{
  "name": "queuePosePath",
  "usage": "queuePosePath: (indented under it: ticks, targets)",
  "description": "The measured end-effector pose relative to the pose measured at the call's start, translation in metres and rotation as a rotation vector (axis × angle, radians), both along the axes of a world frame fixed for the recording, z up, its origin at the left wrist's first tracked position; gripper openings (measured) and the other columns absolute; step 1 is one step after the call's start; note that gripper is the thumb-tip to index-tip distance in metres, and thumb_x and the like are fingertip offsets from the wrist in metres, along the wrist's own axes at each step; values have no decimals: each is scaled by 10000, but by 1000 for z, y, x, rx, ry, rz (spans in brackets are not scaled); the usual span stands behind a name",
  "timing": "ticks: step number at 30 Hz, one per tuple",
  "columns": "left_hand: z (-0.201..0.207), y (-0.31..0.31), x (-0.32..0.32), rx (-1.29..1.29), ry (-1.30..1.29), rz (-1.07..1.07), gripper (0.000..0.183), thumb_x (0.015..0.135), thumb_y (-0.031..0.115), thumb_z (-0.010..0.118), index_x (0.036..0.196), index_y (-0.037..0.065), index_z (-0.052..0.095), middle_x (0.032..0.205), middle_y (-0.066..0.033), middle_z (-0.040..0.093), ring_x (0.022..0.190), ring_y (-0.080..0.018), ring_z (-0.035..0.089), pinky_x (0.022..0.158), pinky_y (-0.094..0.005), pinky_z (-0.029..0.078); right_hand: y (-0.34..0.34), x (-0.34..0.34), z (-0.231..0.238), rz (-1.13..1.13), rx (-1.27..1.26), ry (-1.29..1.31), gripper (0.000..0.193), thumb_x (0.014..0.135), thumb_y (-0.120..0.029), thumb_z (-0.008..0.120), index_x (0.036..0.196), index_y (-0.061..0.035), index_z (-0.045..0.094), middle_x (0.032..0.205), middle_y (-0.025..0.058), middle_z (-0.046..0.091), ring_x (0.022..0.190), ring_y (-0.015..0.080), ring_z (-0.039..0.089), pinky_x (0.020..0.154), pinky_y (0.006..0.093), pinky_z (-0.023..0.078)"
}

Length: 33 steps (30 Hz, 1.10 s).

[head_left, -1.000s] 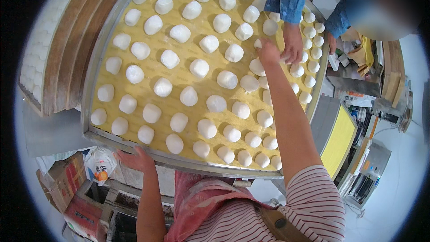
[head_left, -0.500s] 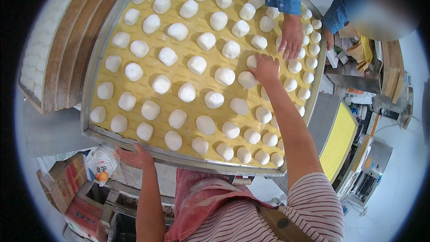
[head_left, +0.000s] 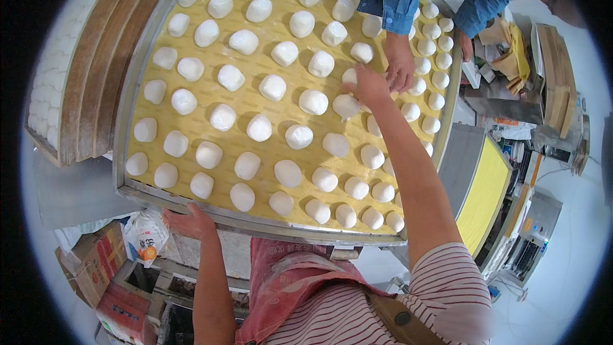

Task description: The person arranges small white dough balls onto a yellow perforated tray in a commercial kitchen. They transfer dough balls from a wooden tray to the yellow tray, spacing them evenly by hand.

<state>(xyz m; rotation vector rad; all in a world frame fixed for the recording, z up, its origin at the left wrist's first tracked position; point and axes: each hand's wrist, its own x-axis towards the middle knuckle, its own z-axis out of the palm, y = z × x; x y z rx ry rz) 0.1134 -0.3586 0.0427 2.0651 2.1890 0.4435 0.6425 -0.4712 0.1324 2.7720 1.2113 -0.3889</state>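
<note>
A wide metal-rimmed tray with a yellow surface stands before me, set with rows of round white dough balls. My right hand reaches across to the right-middle part, its thumb and fingers around a dough ball that they partly cover. Another ball lies just below that thumb. At the near left edge, my left hand touches the rim with the thumb up and the fingers stretched out to the left. A co-worker's hand in a blue sleeve is bent down close beside my right hand.
Wooden-sided trays of white pieces are stacked at the left. Below them are a white plastic bag and a cardboard box. A yellow-topped surface stands at the right. Farther right are wooden boards.
My right hand has moved slightly up and left, over the dough ball. The co-worker's hand has shifted left, its fingers more curled. My left hand stays at the rim.
</note>
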Motion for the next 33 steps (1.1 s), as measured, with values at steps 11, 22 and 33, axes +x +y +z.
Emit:
queuePosePath:
  ticks: [11,22,33]
  targets:
    - [-5,2,-2,14,-50,-7,775,861,341,573,1454,-71,289,1481,-283,321,1392,-415,260,1180,-504,152,4,3,8,-148,10,113,538,855,-330,692,1259,-27,506,1145,191,633,1025,370,630,867,449,508]
    - [-3,4,3,-29,-6,23,802,849,330,588,1469,-55,257,1503,-252,288,1401,-379,254,1171,-482,189,-56,-20,20,-129,-140,77,675,787,-420,742,1313,-92,473,1194,198,563,1054,373,616,868,476,521]
    - [-4,4,0,-33,-18,35,768,847,322,587,1461,-38,298,1501,-257,309,1396,-385,284,1154,-498,230,-83,21,-12,-187,-80,18,642,831,-339,702,1363,-86,447,1237,162,548,1073,337,617,846,476,525]
